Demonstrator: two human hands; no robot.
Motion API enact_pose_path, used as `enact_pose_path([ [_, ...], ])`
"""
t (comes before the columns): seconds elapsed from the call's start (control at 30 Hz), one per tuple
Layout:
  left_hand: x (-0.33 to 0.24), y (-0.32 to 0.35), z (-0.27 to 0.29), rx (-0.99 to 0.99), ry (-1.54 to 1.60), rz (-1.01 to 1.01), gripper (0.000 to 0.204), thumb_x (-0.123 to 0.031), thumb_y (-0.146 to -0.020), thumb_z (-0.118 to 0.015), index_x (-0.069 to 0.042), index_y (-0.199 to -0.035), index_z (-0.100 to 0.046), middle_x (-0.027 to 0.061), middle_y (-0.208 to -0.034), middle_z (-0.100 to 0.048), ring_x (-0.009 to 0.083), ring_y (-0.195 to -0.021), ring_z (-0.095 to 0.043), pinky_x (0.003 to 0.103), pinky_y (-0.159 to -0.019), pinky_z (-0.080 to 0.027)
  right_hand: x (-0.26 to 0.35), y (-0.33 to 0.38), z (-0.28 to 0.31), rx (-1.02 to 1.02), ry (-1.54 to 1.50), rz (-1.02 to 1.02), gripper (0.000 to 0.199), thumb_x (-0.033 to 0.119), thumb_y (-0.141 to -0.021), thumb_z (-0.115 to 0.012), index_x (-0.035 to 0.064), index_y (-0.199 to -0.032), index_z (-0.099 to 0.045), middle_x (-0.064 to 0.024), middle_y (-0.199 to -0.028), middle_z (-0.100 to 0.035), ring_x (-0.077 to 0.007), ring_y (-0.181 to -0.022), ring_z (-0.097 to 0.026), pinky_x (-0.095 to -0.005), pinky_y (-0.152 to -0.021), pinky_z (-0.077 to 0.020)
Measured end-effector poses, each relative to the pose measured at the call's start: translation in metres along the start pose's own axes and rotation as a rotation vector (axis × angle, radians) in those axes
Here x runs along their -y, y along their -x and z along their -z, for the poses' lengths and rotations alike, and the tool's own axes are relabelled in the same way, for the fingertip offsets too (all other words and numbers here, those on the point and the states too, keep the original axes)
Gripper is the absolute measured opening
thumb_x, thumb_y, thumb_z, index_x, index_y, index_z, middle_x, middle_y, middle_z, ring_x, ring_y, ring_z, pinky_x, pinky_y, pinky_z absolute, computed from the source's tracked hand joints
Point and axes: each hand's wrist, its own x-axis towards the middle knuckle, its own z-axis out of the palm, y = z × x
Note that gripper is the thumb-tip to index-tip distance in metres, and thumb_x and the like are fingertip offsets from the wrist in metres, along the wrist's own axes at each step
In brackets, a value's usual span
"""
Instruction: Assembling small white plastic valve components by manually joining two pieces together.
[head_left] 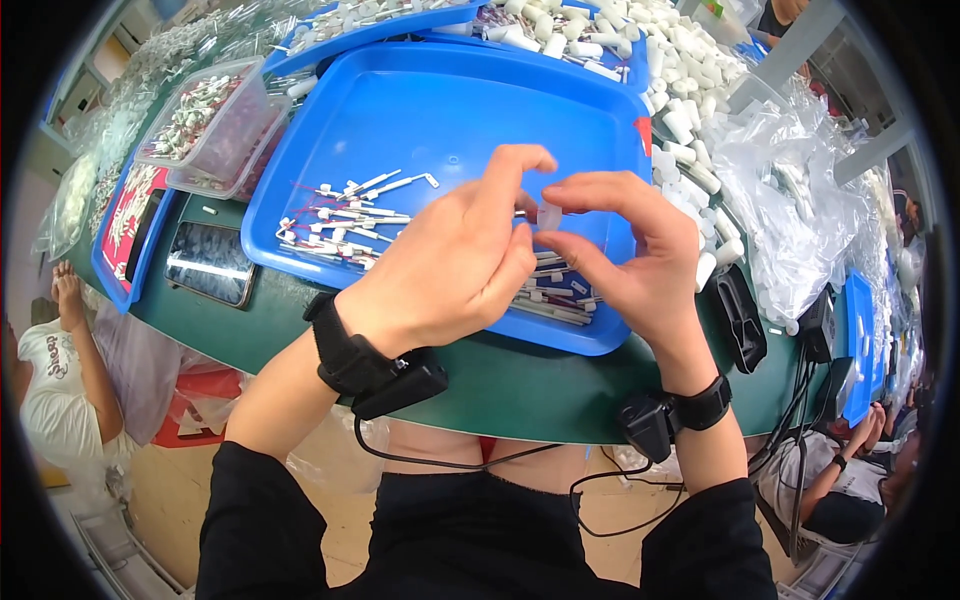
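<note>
Over the near part of a blue tray (pixel 450 70), my two hands meet. My right hand (pixel 640 250) pinches a small translucent white plastic cap (pixel 549 216) between thumb and forefinger. Facing it, my left hand (pixel 450 260) is closed, its forefinger raised; a thin piece shows at its fingertips beside the cap, but the hand hides most of it. In the tray, thin white-and-metal rods with small white end pieces (pixel 345 220) lie on the left. More white rods (pixel 555 300) lie under my hands.
Clear boxes of small parts (pixel 205 120), a phone (pixel 210 262) and a small tray with a red sheet (pixel 130 220) stand left. White foam-like cylinders (pixel 690 120) are heaped right, beside plastic bags (pixel 800 190) and a black holder (pixel 738 318). Wrist-device cables hang near my lap. Other people sit at both sides.
</note>
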Motion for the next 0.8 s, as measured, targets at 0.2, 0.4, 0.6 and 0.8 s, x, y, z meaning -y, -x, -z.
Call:
enact_pose_path([
  [0.2,0.008,-0.003,-0.006,-0.072,0.053,-0.079,0.048,0.005,-0.086,-0.052,-0.002,-0.133,-0.040,0.0204,-0.096,-0.066,0.0348,-0.087,-0.064,0.037,-0.072,-0.051,-0.002,-0.001,0.004,0.044,0.032,0.017,0.026,0.000,-0.071,-0.076,0.0034,-0.096,-0.070,-0.0075,-0.094,-0.069,-0.0181,-0.083,-0.067,-0.0275,-0.074,-0.0535],
  [0.4,0.012,-0.007,0.009,-0.025,-0.189,-0.116,0.014,0.003,-0.084,-0.059,-0.002,-0.097,-0.063,0.0105,-0.082,-0.068,0.0248,-0.073,-0.064,0.031,-0.062,-0.050,-0.004,0.002,0.005,0.028,-0.150,-0.159,0.029,0.002,-0.074,-0.076,0.0046,-0.103,-0.071,-0.0075,-0.095,-0.065,-0.0138,-0.082,-0.065,-0.0252,-0.076,-0.0542],
  [0.6,0.009,-0.005,0.004,-0.084,-0.102,-0.114,0.009,0.002,-0.082,-0.061,-0.002,-0.089,-0.064,0.0096,-0.078,-0.067,0.0245,-0.069,-0.064,0.031,-0.060,-0.051,0.002,0.002,0.005,0.022,-0.301,-0.344,0.024,0.001,-0.081,-0.071,0.0016,-0.104,-0.071,-0.0075,-0.094,-0.068,-0.0133,-0.083,-0.066,-0.0249,-0.076,-0.0540],
  [0.8,0.004,-0.006,0.004,-0.137,-0.102,-0.134,0.012,0.006,-0.079,-0.061,0.000,-0.089,-0.065,0.0097,-0.080,-0.069,0.0232,-0.069,-0.067,0.031,-0.061,-0.053,0.004,0.002,0.004,0.020,-0.498,-0.379,0.024,0.001,-0.085,-0.067,-0.0021,-0.108,-0.067,-0.0113,-0.099,-0.070,-0.0148,-0.087,-0.068,-0.0248,-0.079,-0.0541],
])
